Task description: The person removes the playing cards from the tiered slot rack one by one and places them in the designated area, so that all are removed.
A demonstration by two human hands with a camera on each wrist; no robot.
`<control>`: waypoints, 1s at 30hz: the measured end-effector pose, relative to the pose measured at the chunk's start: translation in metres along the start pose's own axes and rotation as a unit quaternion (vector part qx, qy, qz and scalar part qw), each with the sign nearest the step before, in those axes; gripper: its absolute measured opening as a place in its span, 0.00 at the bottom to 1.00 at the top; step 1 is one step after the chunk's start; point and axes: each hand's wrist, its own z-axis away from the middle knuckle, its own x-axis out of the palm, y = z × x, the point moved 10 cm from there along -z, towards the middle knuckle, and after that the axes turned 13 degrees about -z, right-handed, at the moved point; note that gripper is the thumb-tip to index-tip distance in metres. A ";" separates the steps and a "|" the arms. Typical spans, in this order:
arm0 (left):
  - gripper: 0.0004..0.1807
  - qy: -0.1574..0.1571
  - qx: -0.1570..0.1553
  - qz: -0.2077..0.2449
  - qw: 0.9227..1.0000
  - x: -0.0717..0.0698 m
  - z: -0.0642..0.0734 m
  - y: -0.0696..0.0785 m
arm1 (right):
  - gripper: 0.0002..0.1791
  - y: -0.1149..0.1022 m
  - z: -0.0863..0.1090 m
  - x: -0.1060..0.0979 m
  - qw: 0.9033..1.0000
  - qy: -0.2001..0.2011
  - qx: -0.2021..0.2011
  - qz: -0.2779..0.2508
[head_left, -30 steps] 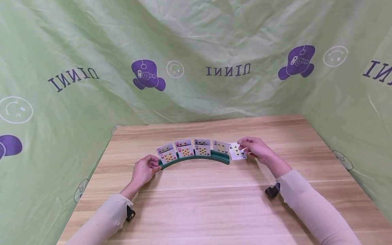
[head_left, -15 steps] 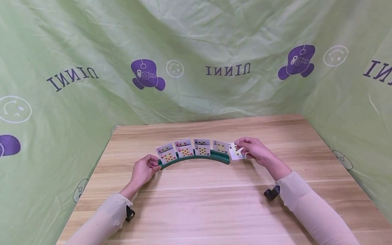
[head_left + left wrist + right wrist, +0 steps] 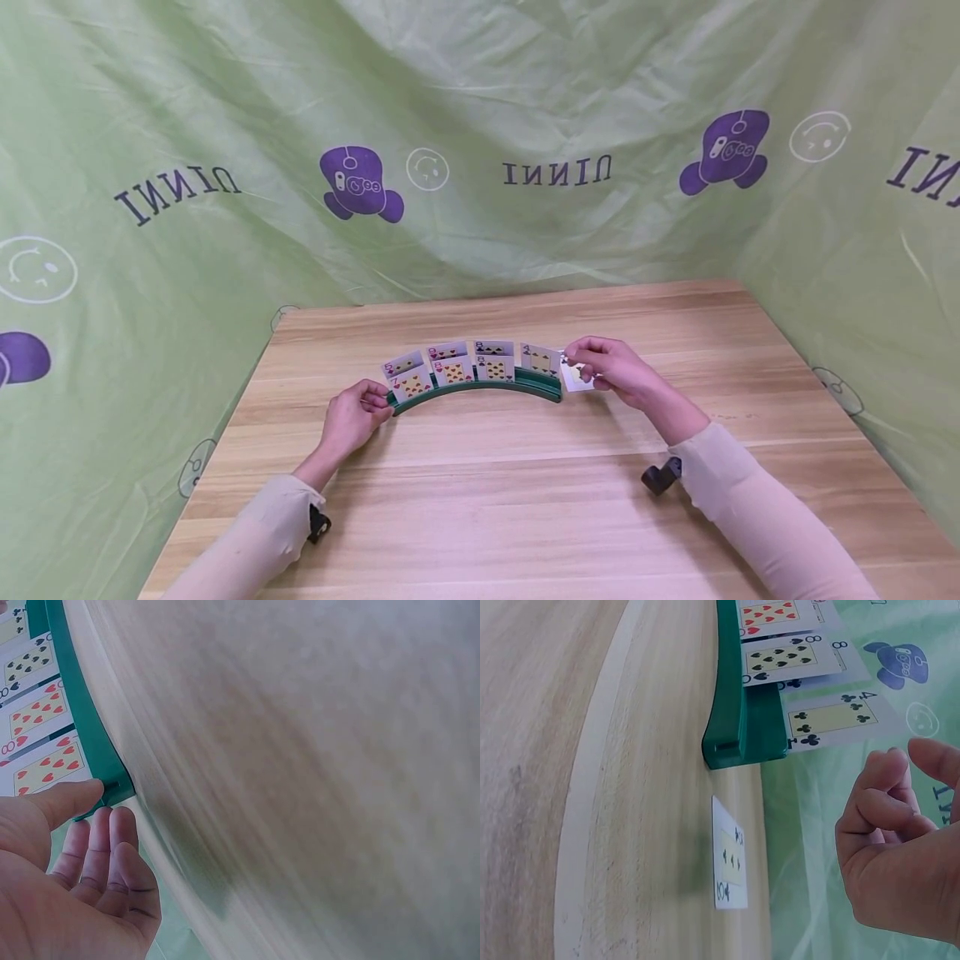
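Observation:
A curved green playing card holder stands on the table with two rows of cards in it. My left hand grips its left end; in the left wrist view the thumb presses the end from above and the fingers lie against it. A four of clubs stands at the right in the back row. Beside the holder's right end a clubs card lies face up. My right hand hovers over that card, partly covering it in the head view, fingers bent, thumb apart from them, and holding nothing.
The front row shows a seven of hearts, an eight of hearts and an eight of spades. More cards stand behind them. A green printed curtain hangs around the wooden table.
My right hand has moved a little left, toward the four of clubs, and covers more of the clubs card lying beside the holder. My left hand stays on the holder's end.

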 end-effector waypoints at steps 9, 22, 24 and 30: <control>0.15 0.001 0.001 -0.003 1.000 0.000 0.000 0.001 | 0.14 -0.003 -0.001 0.007 1.000 -0.011 -0.012 0.012; 0.14 -0.001 0.002 0.004 1.000 -0.001 0.001 0.002 | 0.13 -0.002 -0.007 0.010 0.999 0.001 -0.014 0.037; 0.14 -0.001 0.003 0.004 1.000 -0.001 0.001 0.002 | 0.13 -0.002 -0.008 0.010 0.999 0.004 -0.017 0.045; 0.15 0.001 0.004 0.002 1.000 -0.001 0.001 0.002 | 0.13 -0.003 -0.010 0.007 0.996 0.021 -0.022 0.078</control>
